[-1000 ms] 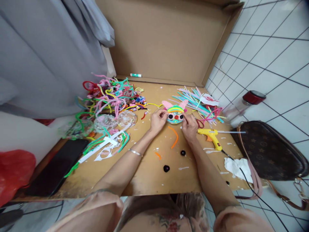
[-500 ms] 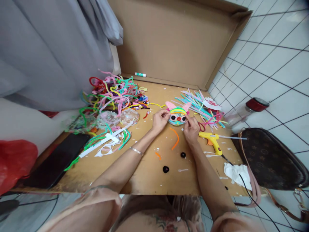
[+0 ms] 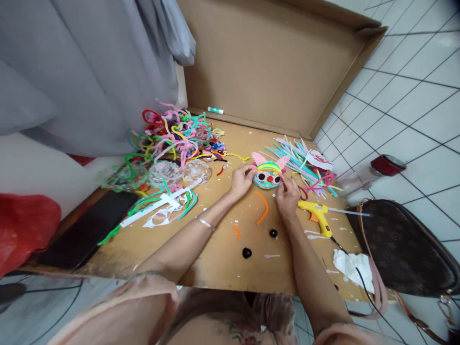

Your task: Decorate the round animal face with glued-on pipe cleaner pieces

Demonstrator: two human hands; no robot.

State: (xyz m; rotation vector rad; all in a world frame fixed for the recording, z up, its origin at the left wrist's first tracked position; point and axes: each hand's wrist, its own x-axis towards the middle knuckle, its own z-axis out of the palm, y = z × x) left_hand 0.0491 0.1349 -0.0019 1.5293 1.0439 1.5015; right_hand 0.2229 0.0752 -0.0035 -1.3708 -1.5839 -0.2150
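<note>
A round, colourful craft face (image 3: 268, 178) with pink ears, black-and-white eyes and a red nose lies between my hands. My left hand (image 3: 243, 181) pinches its left edge, near the orange strip across the forehead. At its right edge, the closed fingers of my right hand (image 3: 287, 194) grip it beside the eye. Just below the face is a curved orange pipe cleaner (image 3: 264, 207). Two black round pieces (image 3: 247, 252) rest nearer the table's front edge, between my forearms.
Right of my right hand lies a yellow glue gun (image 3: 318, 215), with pipe cleaners (image 3: 300, 160) behind it and a brown bag (image 3: 406, 244) beyond. Tangled pipe cleaners (image 3: 176, 136), plastic pieces (image 3: 196, 171) and a black phone (image 3: 88, 227) are at left. Cardboard (image 3: 258, 62) stands behind.
The view has shifted slightly, so most things appear a little further right. Both hands stay at the edges of the craft face, with their fingers closed as before.
</note>
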